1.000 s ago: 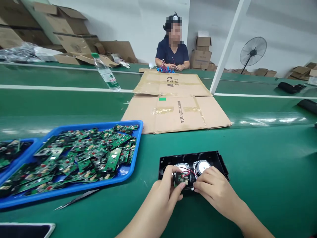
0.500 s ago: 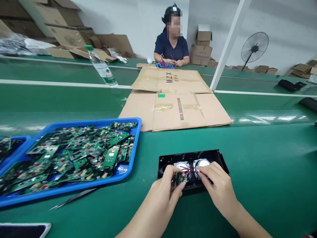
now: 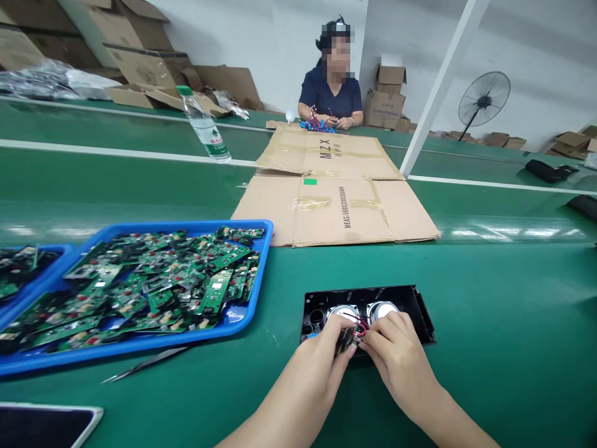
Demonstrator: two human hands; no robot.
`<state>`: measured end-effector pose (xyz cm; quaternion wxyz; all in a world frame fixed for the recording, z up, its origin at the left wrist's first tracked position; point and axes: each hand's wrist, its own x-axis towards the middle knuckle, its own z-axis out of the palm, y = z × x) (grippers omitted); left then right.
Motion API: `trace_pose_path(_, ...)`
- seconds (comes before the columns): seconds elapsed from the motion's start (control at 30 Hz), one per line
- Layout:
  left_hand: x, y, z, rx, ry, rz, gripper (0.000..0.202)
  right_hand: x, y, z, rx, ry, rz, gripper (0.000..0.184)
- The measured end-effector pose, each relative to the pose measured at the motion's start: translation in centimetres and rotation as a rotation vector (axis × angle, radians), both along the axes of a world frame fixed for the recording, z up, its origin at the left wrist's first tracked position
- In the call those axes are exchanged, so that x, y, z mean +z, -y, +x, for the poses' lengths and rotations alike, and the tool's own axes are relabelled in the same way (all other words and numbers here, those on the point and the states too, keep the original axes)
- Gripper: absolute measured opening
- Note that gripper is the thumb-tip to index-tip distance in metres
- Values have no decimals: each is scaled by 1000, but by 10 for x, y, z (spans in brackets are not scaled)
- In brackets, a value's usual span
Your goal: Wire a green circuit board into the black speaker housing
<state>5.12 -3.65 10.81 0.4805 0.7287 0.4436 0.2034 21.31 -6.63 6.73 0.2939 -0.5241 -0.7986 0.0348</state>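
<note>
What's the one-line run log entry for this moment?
left hand: holds small circuit board | right hand: fingers at red wires | black speaker housing: flat on green table | blue tray: left

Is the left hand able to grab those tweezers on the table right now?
Probably yes. The tweezers lie bare on the green table just left of the left hand, with nothing between them. But that hand is pinching the small circuit board and would likely have to let go first.
</note>
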Motion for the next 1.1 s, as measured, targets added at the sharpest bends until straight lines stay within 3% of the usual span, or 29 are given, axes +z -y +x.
trace_pose_path(0.17,-4,-1,-2,-38,-10,78,17,-3,2,-1,-12,8,6,24)
trace_pose_path(0.27,-1,-1,-4,-83,-26,98,18,-2,1,0,-38,-112,-72,9)
trace_pose_path(0.43,2,-1,-6,-111,-53,96,19,1,0,3,24,-131,-198,10)
trace_pose_path(0.83,5,1,-5,-52,-71,89,19,-1,1,-2,-36,-78,-157,12)
trace_pose_path(0.97,7,-1,-6,19,-121,39,15,-1,-2,-3,-75,-14,-113,25)
trace_pose_path(1.1,7,-3,-6,112,-49,-29,16,-4,-2,3,-215,-263,-119,23)
